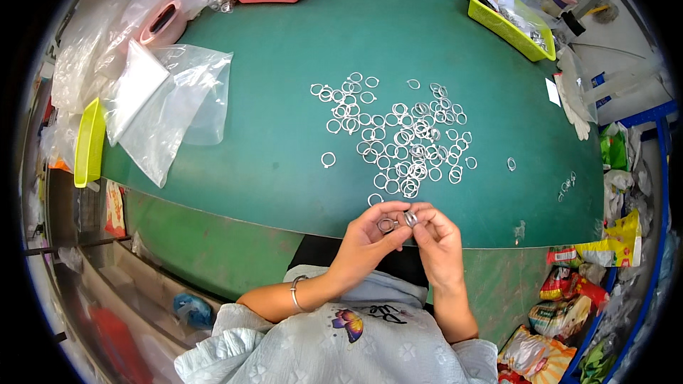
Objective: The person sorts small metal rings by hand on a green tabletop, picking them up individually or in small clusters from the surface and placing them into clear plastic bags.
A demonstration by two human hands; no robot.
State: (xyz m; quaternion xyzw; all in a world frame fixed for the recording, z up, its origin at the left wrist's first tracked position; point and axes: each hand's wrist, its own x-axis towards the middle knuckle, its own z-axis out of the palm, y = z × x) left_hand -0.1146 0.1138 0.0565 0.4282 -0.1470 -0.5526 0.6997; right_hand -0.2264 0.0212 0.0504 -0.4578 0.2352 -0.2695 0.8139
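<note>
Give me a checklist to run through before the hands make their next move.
1. Left hand has a ring in its fingers: ok.
2. Right hand has a grip on the shiny metal piece: ok, held at the fingertips.
3. Held items separate from each other: cannot tell; the fingers partly cover them.
4. Loose rings gathered in one group: not ok; one stray ring lies apart on the left, and others on the right.
5. Clear plastic bag apart from the loose rings: ok, it lies at the left of the green table.
</note>
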